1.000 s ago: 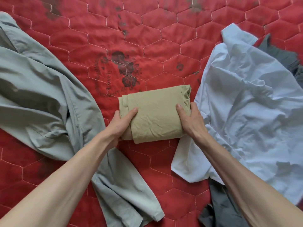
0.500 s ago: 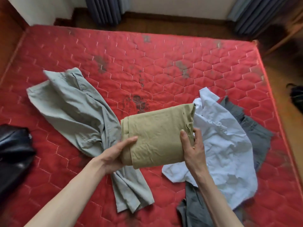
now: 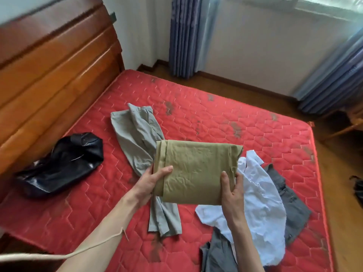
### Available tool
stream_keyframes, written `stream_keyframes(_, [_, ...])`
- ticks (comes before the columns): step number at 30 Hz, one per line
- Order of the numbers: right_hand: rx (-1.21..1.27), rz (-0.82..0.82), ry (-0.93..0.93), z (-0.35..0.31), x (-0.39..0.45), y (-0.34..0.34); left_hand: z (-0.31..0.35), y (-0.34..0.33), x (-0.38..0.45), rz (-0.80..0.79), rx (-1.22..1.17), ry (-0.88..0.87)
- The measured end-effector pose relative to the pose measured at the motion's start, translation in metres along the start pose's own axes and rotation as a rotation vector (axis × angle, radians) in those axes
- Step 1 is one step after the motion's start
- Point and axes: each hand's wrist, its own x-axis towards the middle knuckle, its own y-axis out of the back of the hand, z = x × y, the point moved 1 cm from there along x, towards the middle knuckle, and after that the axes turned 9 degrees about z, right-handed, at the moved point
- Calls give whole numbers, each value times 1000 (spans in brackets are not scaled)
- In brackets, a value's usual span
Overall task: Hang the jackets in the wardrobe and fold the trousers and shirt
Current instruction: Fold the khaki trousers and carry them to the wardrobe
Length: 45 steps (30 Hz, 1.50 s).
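**Folded bundle held in the air, loose edges ready to slip**

Far left on the red mattress [image 3: 225,118] lies the black jacket [image 3: 64,163], crumpled near the wooden headboard [image 3: 49,75]; it is not hung yet. Lifted by one end, it could slide off the mattress edge on that side.

Next comes the pale grey-green trousers [image 3: 137,138], spread unfolded in a long strip that runs under the raised bundle. If the bundle is set straight down there, it would land on uneven cloth and likely tip or open.

The left hand [image 3: 149,183] grips the left edge of the folded khaki trousers [image 3: 196,169], thumb on top and fingers curled beneath. That edge shows several stacked layers, and the hold is near the lower corner only, so the far corner could sag and the layers fan out.

The right hand [image 3: 231,193] holds the right edge the same way, thumb on top, fingers wrapped behind. The bunched waistband end beside it looks the loosest part; a tilt or a one-handed release would probably let it unroll.

Below and to the right, the white shirt [image 3: 261,213] lies crumpled over the dark grey trousers [image 3: 294,203], both unfolded. Dropping the bundle on this heap would tangle it, and pulling the shirt free could drag the grey pair toward the mattress's right edge.
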Motion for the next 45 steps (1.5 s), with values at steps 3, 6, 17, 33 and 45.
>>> stream_keyframes(3, [7, -135, 25, -16, -14, -7, 2, 18, -45, 144, -30, -90])
stream_keyframes(6, [30, -253, 72, -34, -31, -28, 1, 42, -86, 298, -90, -194])
stream_keyframes(17, [90, -628, 155, -102, -153, -153, -5, 166, -240, 769, -162, -418])
stream_keyframes(33, [106, -1065, 286, -162, -428, -343, -57, 410, -420, 1143, -406, -471])
stream_keyframes(45, [64, -1318, 360, -170, -613, -415, -125, 512, -531, 1381, -641, -554])
